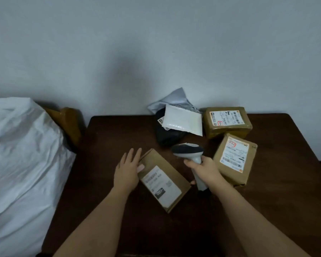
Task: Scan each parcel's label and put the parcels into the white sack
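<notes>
A flat cardboard parcel (163, 179) with a white label on top lies on the dark table in front of me. My left hand (128, 167) rests flat against its left edge, thumb on the box top, fingers spread. My right hand (205, 171) grips the handle of a grey and white barcode scanner (190, 153), whose head hovers just past the parcel's far right corner. The white sack (20, 164) stands off the table's left side, bulging and open at the top.
Two taped, labelled cardboard boxes sit at the right, one (233, 158) near my right hand and one (226, 121) by the wall. A white padded mailer (183, 120) lies on a black bag (167, 136) and a grey bag (174, 99). A wooden chair (69, 119) stands behind the sack.
</notes>
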